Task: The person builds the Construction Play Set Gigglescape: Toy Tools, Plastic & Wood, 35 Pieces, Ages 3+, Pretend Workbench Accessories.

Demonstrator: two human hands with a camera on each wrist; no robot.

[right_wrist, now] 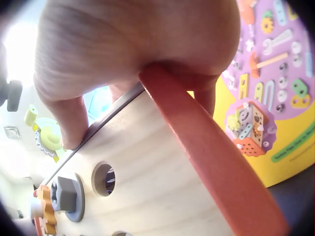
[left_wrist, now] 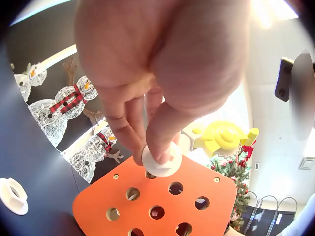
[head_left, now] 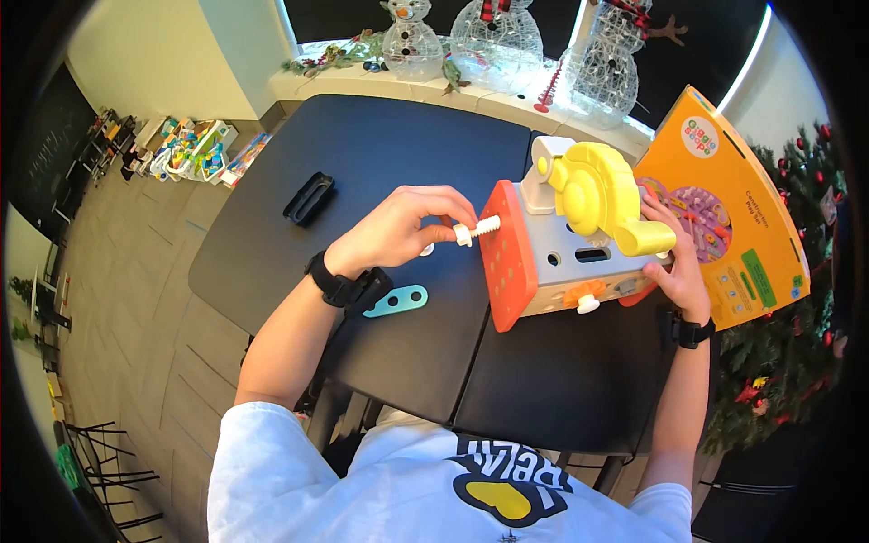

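My left hand (head_left: pixel 394 226) pinches the head of a white toy screw (head_left: pixel 487 225) between thumb and fingers. The screw's threaded end points at the upper part of the orange end panel (left_wrist: pixel 157 196), which is full of round holes. That panel belongs to a wooden toy workbench (head_left: pixel 579 258) with a grey top. At its other end my right hand (head_left: pixel 681 262) grips the top edge, beside the red end piece (right_wrist: pixel 211 147). A yellow toy circular saw (head_left: pixel 593 195) sits on top. An orange gear and a grey nut (right_wrist: pixel 66 196) are fixed on the near side.
A white nut (left_wrist: pixel 14 195) lies on the black table (head_left: pixel 380 145) near my left hand. Closer to me is a turquoise strip (head_left: pixel 398 301) with holes. A black open case (head_left: pixel 310 198) lies to the left. Behind the workbench's right end stands an orange box (head_left: pixel 751 217).
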